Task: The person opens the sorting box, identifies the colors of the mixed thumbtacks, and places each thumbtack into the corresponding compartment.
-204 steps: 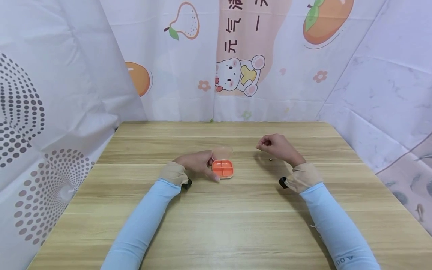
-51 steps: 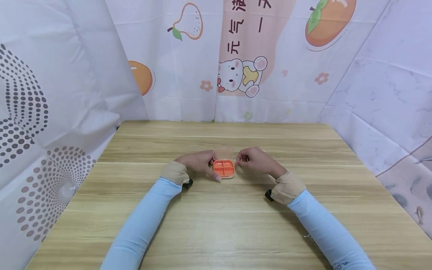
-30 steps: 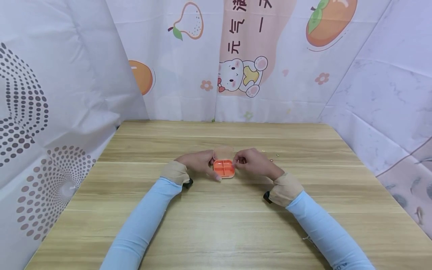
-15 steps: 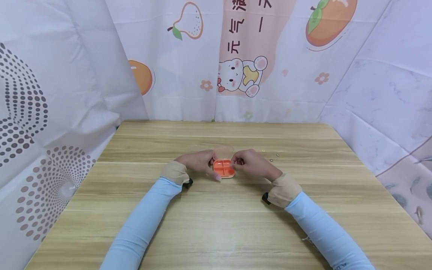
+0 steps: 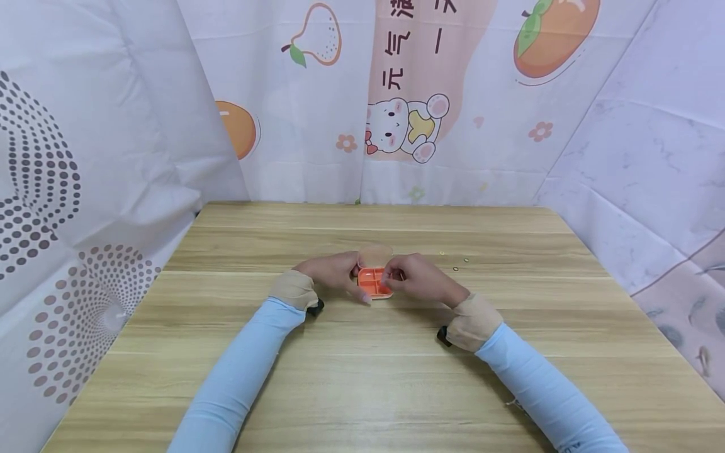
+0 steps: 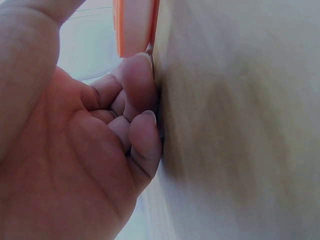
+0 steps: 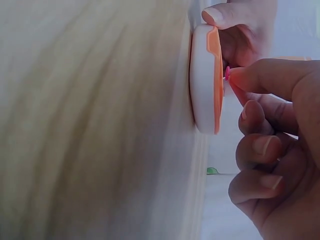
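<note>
A small orange and white pill box (image 5: 369, 284), divided into several compartments, lies flat on the table with its clear lid (image 5: 374, 255) swung back. My left hand (image 5: 334, 272) grips the box's left side, thumb at the near edge and fingers behind. In the left wrist view, curled fingers of that hand touch the box (image 6: 134, 27) down by the tabletop. Over the box's right half, my right hand (image 5: 419, 277) pinches a tiny pink disc-like piece (image 7: 227, 73) between thumb and index finger. The piece is at the orange rim; its exact kind is unclear.
Tiny ring-like pieces lie right of the box: a yellowish one (image 5: 442, 253), a greenish one (image 5: 466, 260) and a dark one (image 5: 455, 269). The wooden table (image 5: 362, 377) ends at a printed curtain (image 5: 317, 126) behind.
From the right of the box, my right hand has come left over its right-hand compartments. It shifts slightly farther left in the last second. The left hand stays on the box.
</note>
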Available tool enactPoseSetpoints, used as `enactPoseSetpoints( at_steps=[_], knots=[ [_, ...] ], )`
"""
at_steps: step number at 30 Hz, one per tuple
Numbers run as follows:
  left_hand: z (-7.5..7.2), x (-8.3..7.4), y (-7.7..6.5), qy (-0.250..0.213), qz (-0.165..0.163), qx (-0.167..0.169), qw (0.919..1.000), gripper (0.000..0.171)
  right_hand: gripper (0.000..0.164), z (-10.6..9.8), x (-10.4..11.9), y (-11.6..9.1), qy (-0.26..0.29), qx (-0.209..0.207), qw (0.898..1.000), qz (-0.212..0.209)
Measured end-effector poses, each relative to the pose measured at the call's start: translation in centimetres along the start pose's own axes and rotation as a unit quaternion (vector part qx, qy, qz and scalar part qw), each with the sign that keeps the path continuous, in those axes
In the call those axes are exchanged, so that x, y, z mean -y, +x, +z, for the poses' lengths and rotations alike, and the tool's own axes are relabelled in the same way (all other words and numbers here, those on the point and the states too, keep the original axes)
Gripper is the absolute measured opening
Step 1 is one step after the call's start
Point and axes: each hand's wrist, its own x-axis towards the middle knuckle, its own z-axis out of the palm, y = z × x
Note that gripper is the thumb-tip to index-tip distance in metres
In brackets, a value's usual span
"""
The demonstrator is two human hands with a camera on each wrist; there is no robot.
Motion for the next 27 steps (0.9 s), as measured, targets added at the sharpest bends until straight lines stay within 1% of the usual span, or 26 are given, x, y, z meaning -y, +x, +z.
enactPoseSetpoints(
  at_steps=[3, 10, 19, 23, 27],
  knots=[
    [0.0, -0.1, 0.0, 0.004, -0.007, -0.003, 1.0000, 0.065, 0.006, 0.1, 0.1, 0.0, -0.004, -0.006, 1.000, -0.007],
    [0.0, -0.2, 0.0, -0.004, -0.004, 0.003, 1.0000, 0.063, 0.008, 0.5, 0.3, 0.0, -0.014, -0.004, 1.000, 0.002],
    [0.0, -0.6, -0.4, -0.007, -0.030, -0.006, 0.9995, 0.067, 0.007, 0.7, 1.0, 0.0, -0.028, -0.010, 0.999, -0.013],
    [0.0, -0.6, -0.4, -0.006, -0.029, -0.007, 0.9995, 0.065, 0.008, 0.7, 1.3, 0.0, -0.036, -0.013, 0.999, -0.020],
    [0.1, -0.6, -0.4, -0.005, -0.025, -0.009, 0.9996, 0.064, 0.007, 0.7, 1.5, 0.0, -0.031, -0.014, 0.999, -0.023]
  ],
)
